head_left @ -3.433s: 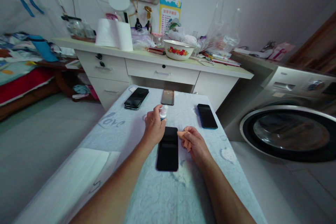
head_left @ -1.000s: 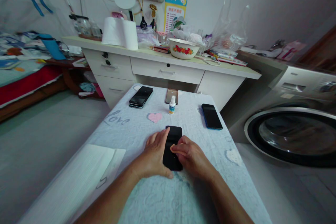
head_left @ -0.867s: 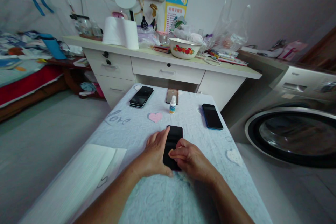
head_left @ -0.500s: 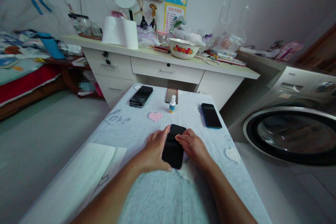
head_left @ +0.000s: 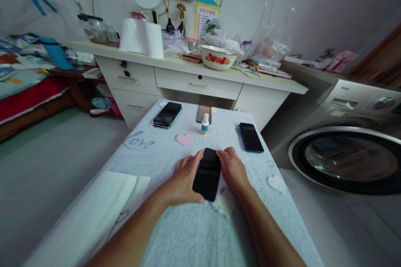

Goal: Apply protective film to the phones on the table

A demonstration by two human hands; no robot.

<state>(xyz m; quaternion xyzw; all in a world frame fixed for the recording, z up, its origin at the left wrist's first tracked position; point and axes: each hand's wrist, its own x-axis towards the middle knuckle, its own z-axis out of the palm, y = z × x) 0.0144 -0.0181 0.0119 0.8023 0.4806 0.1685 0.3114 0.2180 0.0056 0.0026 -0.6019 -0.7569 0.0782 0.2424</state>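
Note:
A black smartphone (head_left: 207, 175) lies face up on the cloth-covered table, its long side pointing away from me. My left hand (head_left: 184, 179) grips its left edge, thumb at the near corner and fingers along the side. At the upper right edge of the screen my right hand (head_left: 232, 169) is closed, fingertips pressed together against the phone's rim; whatever they pinch is hidden. Just beyond stands a small white-capped bottle (head_left: 204, 125) with a blue and orange label. Behind it lies a brownish phone case (head_left: 204, 113).
Stacked phones (head_left: 168, 114) lie at the table's far left, and another phone with a blue edge (head_left: 251, 137) at the right. White paper sheets (head_left: 94, 208) cover the near left. A white desk (head_left: 200, 79) with a flowered bowl (head_left: 218, 57) stands behind; a washing machine (head_left: 344, 133) is at right.
My right hand has slid from the middle of the screen to its upper right edge. A small tan-orange piece seen at its fingertips is now out of sight. My left hand keeps its hold.

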